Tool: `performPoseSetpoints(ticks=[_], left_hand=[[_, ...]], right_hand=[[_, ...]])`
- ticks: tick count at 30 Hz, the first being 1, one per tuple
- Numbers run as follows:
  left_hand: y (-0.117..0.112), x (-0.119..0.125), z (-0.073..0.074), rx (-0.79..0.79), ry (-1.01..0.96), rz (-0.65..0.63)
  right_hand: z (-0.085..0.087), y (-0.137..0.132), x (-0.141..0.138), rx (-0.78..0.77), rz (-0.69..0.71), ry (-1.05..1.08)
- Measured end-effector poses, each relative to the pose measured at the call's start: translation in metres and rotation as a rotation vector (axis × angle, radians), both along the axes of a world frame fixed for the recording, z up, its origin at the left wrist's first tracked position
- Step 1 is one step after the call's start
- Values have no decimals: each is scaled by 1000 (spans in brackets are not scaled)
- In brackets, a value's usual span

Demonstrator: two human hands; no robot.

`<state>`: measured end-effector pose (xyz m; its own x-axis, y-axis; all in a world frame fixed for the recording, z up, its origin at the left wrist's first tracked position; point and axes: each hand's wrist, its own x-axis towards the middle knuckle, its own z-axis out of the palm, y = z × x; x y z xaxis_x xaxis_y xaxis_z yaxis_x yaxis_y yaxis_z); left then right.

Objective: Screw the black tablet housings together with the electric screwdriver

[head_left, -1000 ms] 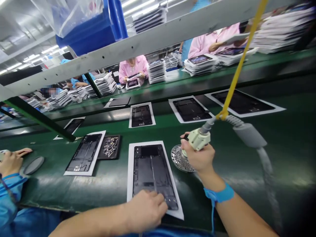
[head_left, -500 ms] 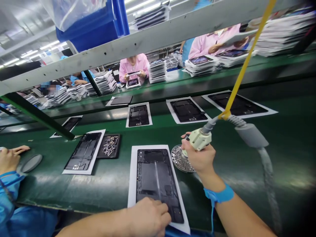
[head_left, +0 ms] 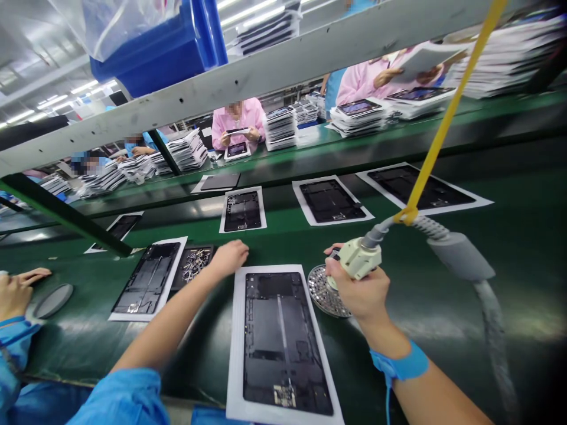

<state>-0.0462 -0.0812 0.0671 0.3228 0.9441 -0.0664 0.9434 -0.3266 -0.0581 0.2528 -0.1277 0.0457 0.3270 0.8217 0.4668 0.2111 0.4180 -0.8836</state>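
A black device back panel [head_left: 279,339] lies on a white sheet on the green belt [head_left: 266,242] right in front of me. My left hand [head_left: 229,257] is stretched forward past the sheet's top left corner, fingers curled, beside a dark tray of small metal screws [head_left: 195,264]. My right hand [head_left: 361,289] is closed round a cream electric screwdriver [head_left: 357,258], held upright over a round perforated screw dish [head_left: 325,290]. A grey cable [head_left: 460,257] and a yellow cord [head_left: 443,124] run up from the tool.
Another black panel on a white sheet [head_left: 148,283] lies left of the screw tray. A neighbour's hand [head_left: 18,289] rests by an oval grey pad [head_left: 53,300]. More panels [head_left: 330,200] ride the far belt. People in pink sit behind stacks of trays [head_left: 281,127].
My left hand has left the near end of the panel and reached forward to the screw tray. The panel and sheet have drifted nearer to me. My right hand stays put.
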Motion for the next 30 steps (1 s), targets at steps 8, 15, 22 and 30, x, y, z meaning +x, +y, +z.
performPoseSetpoints(ticks=[8,15,22,30], left_hand=[[102,-19,3,-68,220,70],[113,-22,7,-42,242,30],[79,-56,67,247,-69,81],[-25,-63,107,506,-584,11]], right_hand=[[-1,0,3,-14,-43,-53],[-6,3,4,-1,-60,-99],[-2,-13,-2,564,-364,-261],[51,-27,-66,638,82,-518]])
